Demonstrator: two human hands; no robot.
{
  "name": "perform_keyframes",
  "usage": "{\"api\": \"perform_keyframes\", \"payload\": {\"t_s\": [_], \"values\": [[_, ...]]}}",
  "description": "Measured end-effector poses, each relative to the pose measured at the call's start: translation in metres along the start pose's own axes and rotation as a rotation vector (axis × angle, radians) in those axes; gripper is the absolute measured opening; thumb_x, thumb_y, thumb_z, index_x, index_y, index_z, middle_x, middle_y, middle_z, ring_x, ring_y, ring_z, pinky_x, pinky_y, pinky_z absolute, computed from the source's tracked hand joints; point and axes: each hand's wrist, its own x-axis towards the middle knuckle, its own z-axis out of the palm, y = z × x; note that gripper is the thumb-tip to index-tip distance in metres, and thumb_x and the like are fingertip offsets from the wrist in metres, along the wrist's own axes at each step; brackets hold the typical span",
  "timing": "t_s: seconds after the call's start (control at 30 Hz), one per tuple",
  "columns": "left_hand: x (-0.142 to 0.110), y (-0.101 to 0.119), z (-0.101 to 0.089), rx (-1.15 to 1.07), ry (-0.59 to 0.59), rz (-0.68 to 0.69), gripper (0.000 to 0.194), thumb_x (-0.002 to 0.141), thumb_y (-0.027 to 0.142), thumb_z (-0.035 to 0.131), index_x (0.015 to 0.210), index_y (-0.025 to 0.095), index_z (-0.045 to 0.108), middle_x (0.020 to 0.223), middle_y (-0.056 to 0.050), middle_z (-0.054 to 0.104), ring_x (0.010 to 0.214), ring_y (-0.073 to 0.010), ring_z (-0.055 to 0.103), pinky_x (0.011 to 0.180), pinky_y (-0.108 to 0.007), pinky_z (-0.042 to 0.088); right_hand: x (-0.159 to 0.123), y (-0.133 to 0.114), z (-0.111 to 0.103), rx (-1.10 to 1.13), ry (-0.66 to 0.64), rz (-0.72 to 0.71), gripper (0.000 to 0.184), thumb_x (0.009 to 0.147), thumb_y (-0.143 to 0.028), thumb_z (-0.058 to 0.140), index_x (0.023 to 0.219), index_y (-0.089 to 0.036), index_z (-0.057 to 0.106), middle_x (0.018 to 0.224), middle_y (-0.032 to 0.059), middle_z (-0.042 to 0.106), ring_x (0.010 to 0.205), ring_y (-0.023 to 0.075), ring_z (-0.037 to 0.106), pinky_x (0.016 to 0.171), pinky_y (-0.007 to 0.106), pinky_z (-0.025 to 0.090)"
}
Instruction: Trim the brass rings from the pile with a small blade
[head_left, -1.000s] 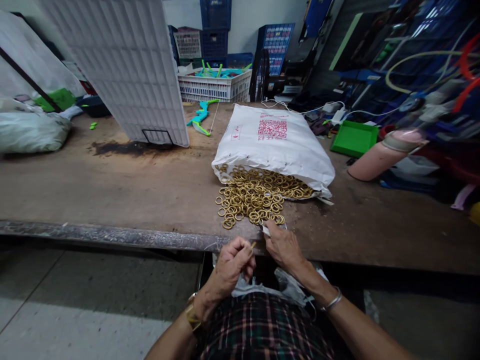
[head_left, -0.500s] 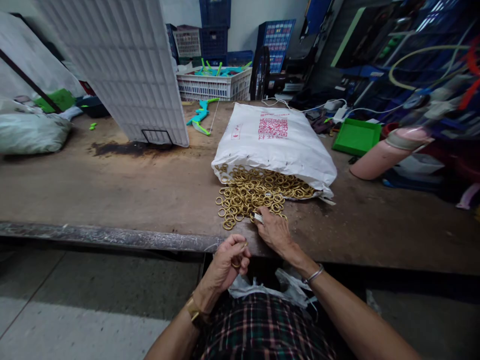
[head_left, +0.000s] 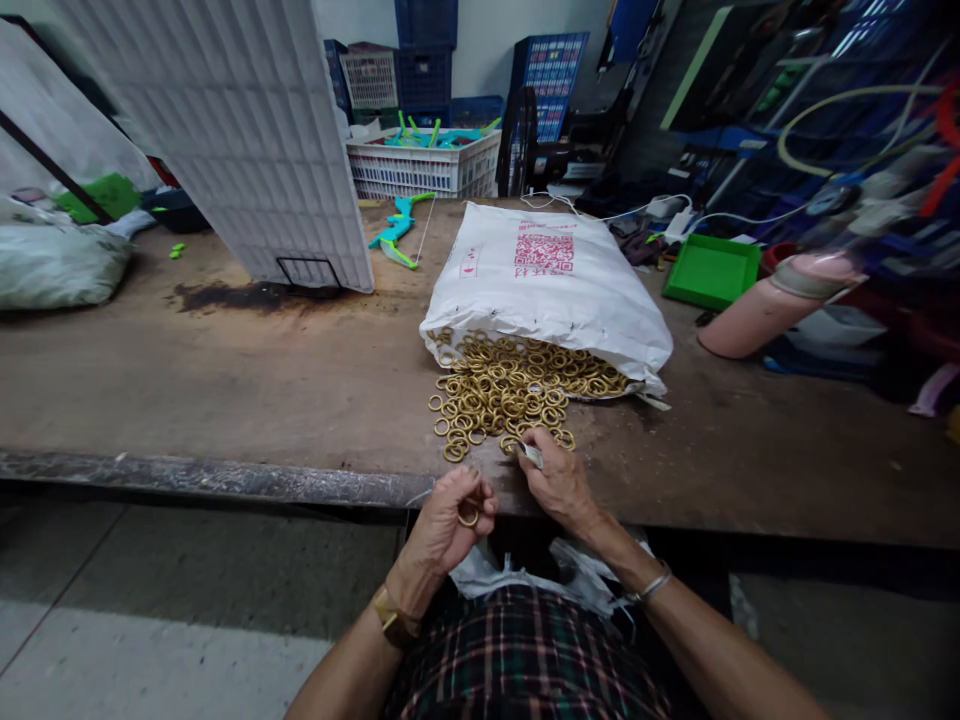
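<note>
Loose gold-coloured round rings point(head_left: 495, 395), heaped just beyond the right hand point(head_left: 553, 478).
That nearer hand grips a small whitish object point(head_left: 533, 455) at their near edge; the left hand point(head_left: 444, 518), farther back, curls around a gold-coloured ring point(head_left: 469, 522).

Gold-coloured ring point(head_left: 469, 523) inside the left grip point(head_left: 453, 518)

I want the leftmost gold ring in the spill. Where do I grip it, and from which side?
Pinch the outer left part of the band on the leftmost gold ring, coming from the left and slightly above. It appears to lie nearly flat with its hole facing up, and the other rings are all to its right, so the left side looks easiest to reach.
</note>
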Motion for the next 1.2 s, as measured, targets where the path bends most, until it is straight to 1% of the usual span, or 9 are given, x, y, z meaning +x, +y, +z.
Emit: {"api": "perform_keyframes", "payload": {"t_s": [0.1,0.2,0.3,0.4,0.5,0.63,0.83,1.03,1.2], "values": [[0.005,-0.001,0.004,0.154,0.072,0.100,0.034,0.064,0.039,0.069,0.066,0.015,0.044,0.061,0.003,0.050,0.048,-0.0054,0.045,0.039,-0.015,0.028,-0.011,-0.005,-0.002,0.126,-0.002,-0.040,0.015,0.078,-0.023,0.042,0.090,-0.020,0.051,0.076,0.0030,0.062,0.069,0.0165,0.058,0.063,0.025,0.039],[0.009,-0.004,0.006,0.299,0.138,0.196,0.036,0.065,0.046,0.065,0.072,0.016,0.046,0.059,0.004,0.050,0.045,-0.0050,0.044,0.037,-0.014,0.029,-0.019,-0.011,-0.005,0.173,-0.008,-0.057,0.015,0.077,-0.022,0.043,0.090,-0.021,0.051,0.079,0.0038,0.062,0.070,0.0169,0.058,0.064,0.026,0.041],[0.010,-0.007,0.006,0.422,0.142,0.193,0.038,0.068,0.050,0.061,0.081,0.017,0.049,0.058,0.005,0.049,0.041,-0.0044,0.042,0.036,-0.014,0.028,-0.022,-0.017,-0.007,0.214,-0.046,-0.065,0.013,0.078,-0.023,0.043,0.089,-0.021,0.050,0.075,0.0034,0.061,0.066,0.0165,0.057,0.061,0.026,0.041],[0.009,-0.007,0.006,0.511,0.108,0.140,0.038,0.068,0.051,0.059,0.077,0.016,0.050,0.055,0.005,0.047,0.039,-0.0032,0.038,0.035,-0.014,0.027,-0.022,-0.022,-0.008,0.261,-0.074,-0.070,0.011,0.079,-0.025,0.043,0.088,-0.021,0.049,0.074,0.0031,0.060,0.065,0.0161,0.056,0.061,0.026,0.040],[0.008,-0.006,0.006,0.526,0.116,0.118,0.036,0.067,0.049,0.061,0.073,0.016,0.048,0.052,0.007,0.045,0.038,-0.0027,0.036,0.035,-0.014,0.026,-0.020,-0.028,-0.011,0.327,-0.087,-0.012,0.012,0.081,-0.031,0.042,0.083,-0.021,0.049,0.072,0.0016,0.058,0.064,0.0147,0.054,0.060,0.025,0.040],[0.008,-0.006,0.007,0.594,0.132,0.154,0.033,0.070,0.047,0.059,0.072,0.016,0.048,0.051,0.007,0.045,0.037,-0.0028,0.036,0.035,-0.014,0.027,-0.017,-0.034,-0.016,0.455,-0.158,0.068,0.020,0.083,-0.037,0.040,0.074,-0.020,0.048,0.064,-0.0022,0.050,0.058,0.0116,0.047,0.054,0.022,0.037],[0.007,-0.007,0.006,0.659,0.068,0.136,0.033,0.073,0.049,0.055,0.072,0.016,0.049,0.052,0.005,0.049,0.036,-0.0030,0.037,0.035,-0.015,0.028,-0.013,-0.033,-0.012,0.509,-0.194,0.176,0.021,0.080,-0.035,0.042,0.065,-0.020,0.043,0.056,-0.0056,0.041,0.052,0.0091,0.038,0.051,0.021,0.032],[0.006,-0.006,0.003,0.610,0.036,0.089,0.036,0.072,0.050,0.055,0.073,0.015,0.048,0.058,0.004,0.051,0.036,-0.0025,0.037,0.034,-0.015,0.027,-0.011,-0.035,-0.009,0.465,-0.202,0.169,0.019,0.077,-0.032,0.042,0.064,-0.019,0.044,0.058,-0.0049,0.043,0.057,0.0094,0.040,0.054,0.021,0.033],[0.004,-0.007,0.001,0.611,0.046,0.085,0.036,0.070,0.051,0.056,0.070,0.015,0.048,0.054,0.005,0.048,0.036,-0.0024,0.035,0.034,-0.015,0.025,-0.013,-0.036,-0.007,0.498,-0.211,0.157,0.020,0.078,-0.032,0.041,0.064,-0.019,0.043,0.058,-0.0056,0.041,0.057,0.0091,0.040,0.054,0.020,0.033]]}}
